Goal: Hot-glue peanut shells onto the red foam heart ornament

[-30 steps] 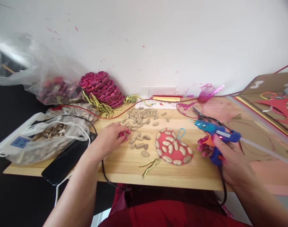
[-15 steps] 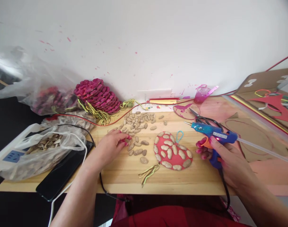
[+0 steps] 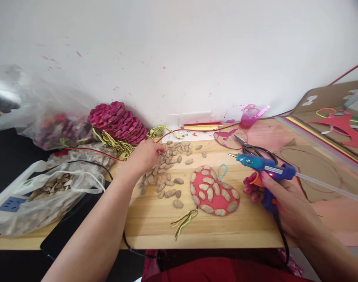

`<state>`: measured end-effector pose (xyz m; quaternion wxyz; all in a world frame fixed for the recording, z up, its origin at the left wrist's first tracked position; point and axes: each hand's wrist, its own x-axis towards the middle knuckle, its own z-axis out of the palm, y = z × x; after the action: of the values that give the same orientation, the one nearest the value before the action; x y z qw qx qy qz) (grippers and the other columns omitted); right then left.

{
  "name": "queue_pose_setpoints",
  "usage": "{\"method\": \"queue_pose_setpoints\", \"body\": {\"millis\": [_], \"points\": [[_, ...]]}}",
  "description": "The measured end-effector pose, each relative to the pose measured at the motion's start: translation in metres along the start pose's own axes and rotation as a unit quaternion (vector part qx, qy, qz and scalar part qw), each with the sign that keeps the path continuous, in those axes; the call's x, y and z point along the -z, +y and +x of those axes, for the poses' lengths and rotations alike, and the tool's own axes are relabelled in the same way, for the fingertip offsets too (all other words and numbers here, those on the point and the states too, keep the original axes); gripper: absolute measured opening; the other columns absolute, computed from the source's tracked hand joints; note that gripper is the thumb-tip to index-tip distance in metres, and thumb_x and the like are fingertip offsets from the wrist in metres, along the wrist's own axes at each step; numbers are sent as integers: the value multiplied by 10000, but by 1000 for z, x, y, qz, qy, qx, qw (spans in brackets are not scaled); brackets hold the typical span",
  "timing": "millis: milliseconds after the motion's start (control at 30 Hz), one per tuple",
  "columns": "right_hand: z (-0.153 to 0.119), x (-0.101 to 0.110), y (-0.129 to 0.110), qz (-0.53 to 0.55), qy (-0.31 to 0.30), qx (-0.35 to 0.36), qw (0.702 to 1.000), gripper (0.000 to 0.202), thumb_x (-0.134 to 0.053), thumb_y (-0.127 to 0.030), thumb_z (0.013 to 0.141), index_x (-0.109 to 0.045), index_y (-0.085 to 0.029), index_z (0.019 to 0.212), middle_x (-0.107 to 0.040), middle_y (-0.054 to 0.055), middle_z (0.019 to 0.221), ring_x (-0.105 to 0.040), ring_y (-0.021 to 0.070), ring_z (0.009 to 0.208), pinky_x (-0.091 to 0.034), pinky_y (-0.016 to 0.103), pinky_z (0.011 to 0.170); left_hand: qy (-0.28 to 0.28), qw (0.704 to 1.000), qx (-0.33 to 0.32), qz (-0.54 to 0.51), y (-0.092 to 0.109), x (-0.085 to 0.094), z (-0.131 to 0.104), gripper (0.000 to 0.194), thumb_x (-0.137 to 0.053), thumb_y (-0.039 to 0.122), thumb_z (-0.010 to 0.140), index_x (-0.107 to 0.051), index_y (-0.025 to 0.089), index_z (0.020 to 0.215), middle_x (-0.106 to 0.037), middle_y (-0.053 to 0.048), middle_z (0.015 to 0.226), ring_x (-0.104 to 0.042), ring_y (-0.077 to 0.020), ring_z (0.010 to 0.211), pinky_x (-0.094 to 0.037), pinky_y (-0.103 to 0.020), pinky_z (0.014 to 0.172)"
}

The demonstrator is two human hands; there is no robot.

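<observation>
My left hand (image 3: 146,154) is at the back left edge of a heap of loose peanuts (image 3: 170,156), its fingers pressed together; what they hold, if anything, is too small to name. In my right hand (image 3: 280,192) is a blue glue gun (image 3: 265,166) with an orange trigger and a lit red light, its nozzle pointing left. A red gourd-shaped piece (image 3: 200,178) lies flat between my hands, with peanuts spread over its face. It has a blue loop (image 3: 222,171) at the upper right and a yellow-green tassel (image 3: 184,222) at the lower left.
Pink peanut-covered pieces (image 3: 117,121) are stacked at the back left. Plastic bags (image 3: 49,196), a power strip (image 3: 11,203) and a black phone (image 3: 64,231) lie left. Scissors (image 3: 255,150), a cup of pink liquid (image 3: 249,117) and cardboard (image 3: 310,172) are right.
My left hand has moved forward and slightly right, from the near left side of the peanuts to the back of the heap. My right hand still holds the glue gun in nearly the same place.
</observation>
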<state>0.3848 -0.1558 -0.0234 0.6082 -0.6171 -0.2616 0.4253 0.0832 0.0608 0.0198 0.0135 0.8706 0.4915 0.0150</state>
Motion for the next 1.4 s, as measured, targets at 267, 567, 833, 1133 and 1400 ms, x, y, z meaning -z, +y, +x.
{"method": "queue_pose_setpoints", "body": {"millis": [267,567,833,1133,1400], "points": [[0,1,1,-18,10,-8,1000,430,-871,-598,669,-802,-184,766,-752,77,725,-638,168,567,-514,243,515,69,997,10,-25,-9,-13,-1,457,-410,162,916,-803,222,1139,-742,-122,1042,-649,-289,1014,-478,-442,999],[0,1,2,-23,24,-1,999,406,-868,-589,679,-796,-198,758,-755,72,736,-641,164,558,-516,234,499,94,994,48,-30,-4,-20,-1,358,-471,261,932,-809,251,1048,-711,-131,1076,-538,-351,1099,-439,-511,949],[1,1,0,-24,-4,4,1000,399,-848,-589,721,-783,-196,742,-747,64,708,-631,153,554,-520,225,514,77,993,87,-36,15,-22,7,268,-545,320,925,-795,231,961,-725,-139,1114,-510,-401,1187,-432,-553,963],[1,-2,2,10,-33,21,999,381,-832,-588,751,-777,-211,752,-748,35,719,-636,133,564,-515,213,517,60,989,133,-7,15,-14,7,260,-602,348,880,-819,245,978,-750,-146,1160,-558,-439,1213,-424,-626,1012],[-2,-4,0,13,-38,23,999,406,-825,-588,761,-760,-187,764,-739,29,722,-637,124,586,-511,202,518,27,979,24,-200,69,5,-37,160,-706,395,799,-809,275,822,-775,-20,883,-687,-242,858,-511,-382,868]]}}
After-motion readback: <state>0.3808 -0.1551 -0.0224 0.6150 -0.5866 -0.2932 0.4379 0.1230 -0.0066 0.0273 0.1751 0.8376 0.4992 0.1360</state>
